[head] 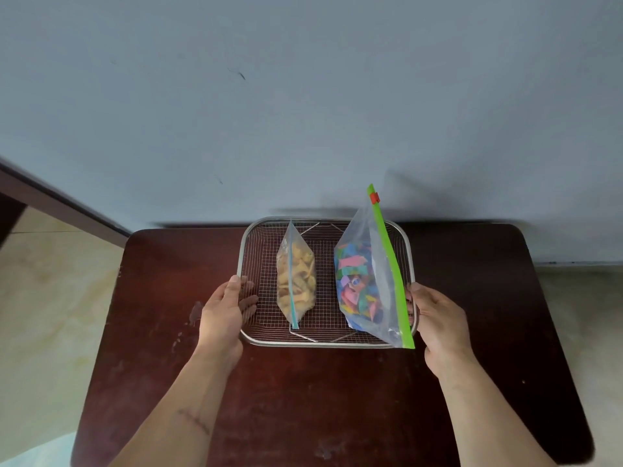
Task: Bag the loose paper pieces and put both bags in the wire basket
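Both hands' grip closes on wire basket (323, 343) rim.

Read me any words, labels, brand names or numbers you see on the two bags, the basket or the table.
None can be read.
Bag of yellow pieces: no print visible.
Bag of coloured pieces: one scrap near the middle carries a small dark mark, too small and blurred to read; the green zip strip and red slider are plain.
Wire basket and table: no text.
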